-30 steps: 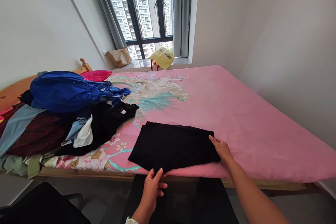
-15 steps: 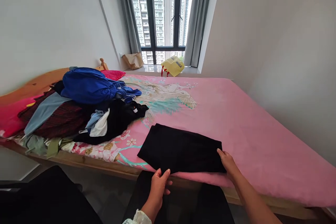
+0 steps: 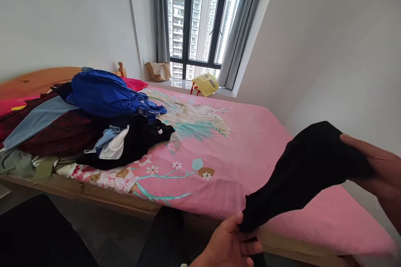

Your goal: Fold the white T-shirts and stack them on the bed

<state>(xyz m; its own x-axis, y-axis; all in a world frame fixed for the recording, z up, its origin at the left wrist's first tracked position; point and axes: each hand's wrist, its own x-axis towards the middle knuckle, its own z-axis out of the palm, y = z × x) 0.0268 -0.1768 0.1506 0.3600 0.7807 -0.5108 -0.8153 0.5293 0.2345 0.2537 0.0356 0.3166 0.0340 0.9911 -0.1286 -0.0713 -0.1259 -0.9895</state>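
A folded black garment [image 3: 300,175] hangs at a slant above the front right part of the bed, lifted off the sheet. My left hand [image 3: 227,242] pinches its lower left corner near the bed's front edge, thumb on top and the other fingers partly spread below. At the far right, my right hand [image 3: 380,171] grips the raised end, its thumb along the cloth and its other fingers mostly hidden behind. The cloth sags and narrows toward my left hand. Whether it is trousers or another piece, I cannot tell.
A pile of clothes, with a blue garment [image 3: 100,94] on top and a black one [image 3: 140,144] in front, lies on the bed's left side. The pink sheet [image 3: 244,142] covers the bed. A yellow bag [image 3: 205,84] and a brown paper bag [image 3: 158,71] stand by the window.
The black garment has left the bed and moved right and up, its right end raised by my right hand. My left hand has moved right with its corner. The view has shifted slightly.
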